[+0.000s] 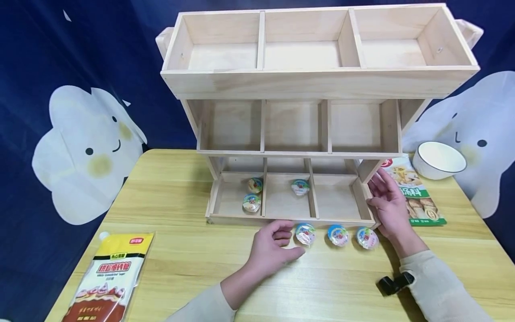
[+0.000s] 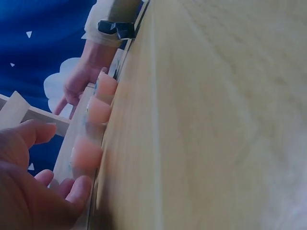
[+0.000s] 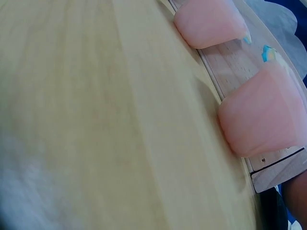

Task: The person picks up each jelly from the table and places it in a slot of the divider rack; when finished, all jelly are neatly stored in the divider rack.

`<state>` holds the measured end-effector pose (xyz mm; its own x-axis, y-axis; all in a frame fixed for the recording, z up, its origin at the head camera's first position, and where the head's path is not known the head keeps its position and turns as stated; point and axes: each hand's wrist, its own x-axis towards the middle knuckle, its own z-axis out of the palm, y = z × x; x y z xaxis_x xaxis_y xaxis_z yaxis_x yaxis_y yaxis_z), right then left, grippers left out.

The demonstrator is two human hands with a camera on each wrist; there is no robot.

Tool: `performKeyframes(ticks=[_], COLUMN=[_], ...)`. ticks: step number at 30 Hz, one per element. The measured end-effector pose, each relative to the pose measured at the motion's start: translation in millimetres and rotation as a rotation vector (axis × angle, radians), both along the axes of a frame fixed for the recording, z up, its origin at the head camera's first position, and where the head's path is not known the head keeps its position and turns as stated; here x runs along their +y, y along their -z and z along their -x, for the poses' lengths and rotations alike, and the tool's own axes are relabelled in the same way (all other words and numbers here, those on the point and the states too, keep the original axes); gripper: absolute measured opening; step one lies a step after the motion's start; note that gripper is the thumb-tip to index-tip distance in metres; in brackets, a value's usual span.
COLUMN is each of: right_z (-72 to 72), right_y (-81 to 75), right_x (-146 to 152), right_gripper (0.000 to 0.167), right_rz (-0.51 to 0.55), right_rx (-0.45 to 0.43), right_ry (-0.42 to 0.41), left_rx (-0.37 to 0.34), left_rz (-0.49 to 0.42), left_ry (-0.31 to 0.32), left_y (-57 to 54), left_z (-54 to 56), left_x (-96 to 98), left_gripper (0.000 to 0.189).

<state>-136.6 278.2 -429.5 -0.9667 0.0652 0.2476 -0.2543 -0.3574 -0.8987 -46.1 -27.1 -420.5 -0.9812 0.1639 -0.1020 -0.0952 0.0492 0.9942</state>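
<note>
My left hand (image 1: 271,248) is just in front of the bottom wooden tray, thumb and fingers spread apart. Its fingertips reach close to the leftmost jelly cup (image 1: 306,234) of a row. Two more jelly cups, a middle one (image 1: 338,235) and a right one (image 1: 367,238), stand in line along the tray's front; all three look pink from the side. My right hand (image 1: 388,205) rests against the right side of the bottom tray (image 1: 281,221), thumb near its top edge. Inside that tray, two jelly cups (image 1: 252,202) lie in the left compartment and one jelly cup (image 1: 300,187) in the middle compartment.
The three-tier wooden shelf (image 1: 322,83) rises over the bottom tray, its upper tiers divided into compartments. A sugar bag (image 1: 106,277) lies at the table's left. Behind my right hand are a green-and-white seasoning packet (image 1: 418,192) and a white bowl (image 1: 438,167).
</note>
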Motion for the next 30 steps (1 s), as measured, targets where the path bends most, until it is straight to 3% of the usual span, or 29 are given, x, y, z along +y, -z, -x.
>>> performKeyframes(ticks=[8,24,30], right_z=[-0.7,-0.2,-0.8], right_y=[0.5,1.8,0.4], right_x=[0,1,1], right_gripper=[0.09,0.091,0.091], right_rz=[0.004,-0.009,-0.008], right_rx=[0.006,0.006,-0.001], right_ry=[-0.005,-0.016,-0.008], left_rx=[-0.068,0.058,0.06], left_rz=[-0.061,0.052,0.103], left_ry=[0.011,-0.013,-0.016], left_y=[7.8,15.3,15.2], left_z=[3.9,7.2,6.7], left_x=[8.7,23.7,26.8], left_gripper=[0.055,0.047,0.045])
